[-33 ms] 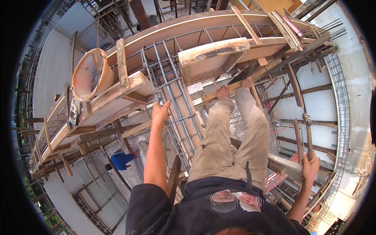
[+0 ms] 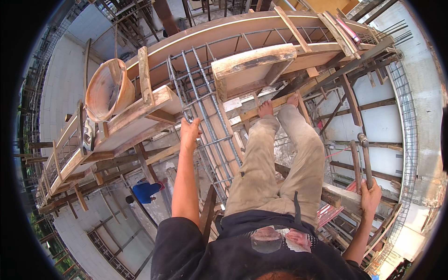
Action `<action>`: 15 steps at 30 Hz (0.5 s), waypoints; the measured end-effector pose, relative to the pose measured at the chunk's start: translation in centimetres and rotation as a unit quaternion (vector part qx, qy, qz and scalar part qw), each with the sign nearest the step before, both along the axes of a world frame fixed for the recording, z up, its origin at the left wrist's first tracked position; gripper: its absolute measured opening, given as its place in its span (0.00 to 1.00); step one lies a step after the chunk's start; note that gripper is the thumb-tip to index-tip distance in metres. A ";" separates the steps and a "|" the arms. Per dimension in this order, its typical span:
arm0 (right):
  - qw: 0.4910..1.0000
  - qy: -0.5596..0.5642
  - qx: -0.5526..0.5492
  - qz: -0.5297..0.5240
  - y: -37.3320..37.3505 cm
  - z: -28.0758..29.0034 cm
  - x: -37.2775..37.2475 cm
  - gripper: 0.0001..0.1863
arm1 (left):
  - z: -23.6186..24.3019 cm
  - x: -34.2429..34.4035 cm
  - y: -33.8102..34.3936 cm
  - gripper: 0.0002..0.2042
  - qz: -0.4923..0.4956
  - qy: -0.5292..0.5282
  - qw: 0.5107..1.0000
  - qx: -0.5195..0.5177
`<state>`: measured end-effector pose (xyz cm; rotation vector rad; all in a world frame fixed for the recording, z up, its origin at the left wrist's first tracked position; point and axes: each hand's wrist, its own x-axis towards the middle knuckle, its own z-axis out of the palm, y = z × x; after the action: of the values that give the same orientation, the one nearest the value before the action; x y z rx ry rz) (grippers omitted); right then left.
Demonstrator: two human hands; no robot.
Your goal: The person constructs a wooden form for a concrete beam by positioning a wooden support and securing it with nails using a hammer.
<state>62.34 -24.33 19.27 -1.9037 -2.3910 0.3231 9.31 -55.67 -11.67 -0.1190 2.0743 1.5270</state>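
Observation:
My left hand [image 2: 190, 128] is closed round a steel bar at the near-left of a rebar cage [image 2: 210, 126] lying along boards between timber formwork. My right hand [image 2: 370, 193] grips a hammer [image 2: 366, 156] by its handle, low at the right, with the head pointing up. My bare feet [image 2: 265, 108] rest on a timber beam beyond my khaki trousers. At the upper left a worn orange bucket [image 2: 105, 91] sits on the formwork [image 2: 135, 116], beside a dark and silver metal object [image 2: 88, 135] too unclear to name.
Curved formwork with rebar [image 2: 233, 32] crosses the top. A pink cylindrical object [image 2: 349, 32] lies upper right. Timber props and gaps show a lower level, where a person in blue [image 2: 143, 191] is at lower left. A white wall with wire mesh [image 2: 406, 130] stands at right.
My left hand has shifted slightly up and left on the bar. The hammer head has tilted slightly up and to the left. My right knee has moved slightly right.

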 end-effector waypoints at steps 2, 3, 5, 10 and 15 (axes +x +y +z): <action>1.000 -0.018 -0.020 -0.005 0.0 0.1 -0.8 0.17 | -0.5 -1.5 0.9 0.15 0.044 -0.014 0.998 0.036; 0.999 -0.026 -0.031 0.008 0.0 0.4 -1.0 0.17 | -0.2 -1.5 1.9 0.13 0.092 -0.029 0.995 0.028; 0.997 -0.061 -0.038 0.019 0.0 0.5 -1.0 0.17 | 0.4 -1.1 3.3 0.15 0.119 0.019 0.988 -0.093; 0.998 -0.017 -0.066 -0.011 0.6 0.3 0.2 0.17 | 0.3 -0.4 4.4 0.22 0.137 0.136 0.957 -0.215; 0.994 0.026 -0.098 -0.030 0.5 0.5 -0.4 0.17 | 0.7 -0.5 4.4 0.18 0.167 0.139 0.966 -0.138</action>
<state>61.89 -23.82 19.78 -2.0132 -2.3414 0.6152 8.80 -51.24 -10.95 -0.3970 2.5911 1.5009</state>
